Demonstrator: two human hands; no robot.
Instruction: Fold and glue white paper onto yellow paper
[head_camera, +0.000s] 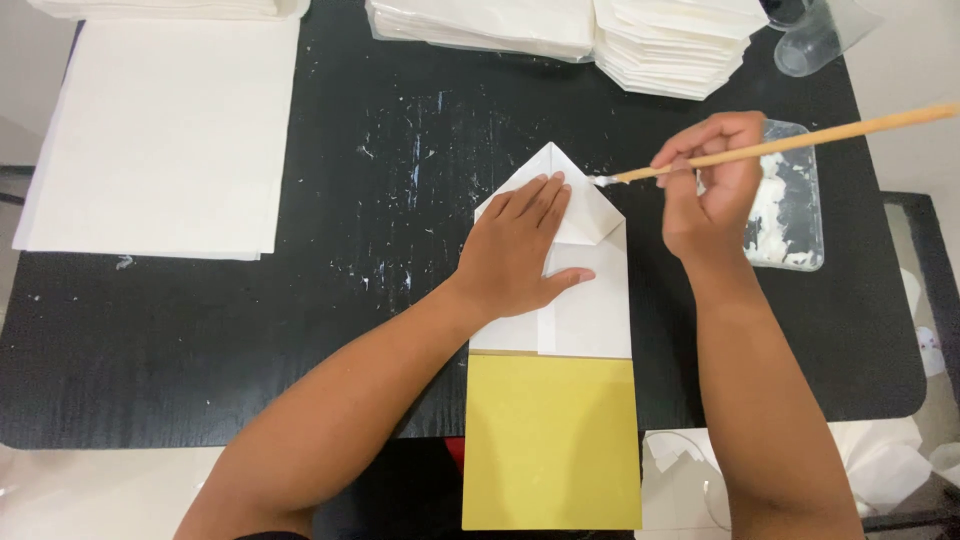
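- The lower part of the folded white paper piece (585, 300) with its pointed top lies under the left hand (520, 255); a yellow rectangular card (550, 440) reaches from beneath it past the table's near edge.
- The clear plastic cup (815, 35) is cut off at the top edge, and what it holds cannot be made out.
- The left hand lies flat, fingers spread, pressing the folded paper down at the centre of the black table (200, 340) (scuffed with white flecks).
- The right hand (710, 185) pinches a thin wooden brush (800, 140), its white-smeared tip touching the paper's right fold.
- Behind it sits a clear shallow tray (795, 200) smeared with white paste.
- Stacks of white sheets (160, 130) lie further back.
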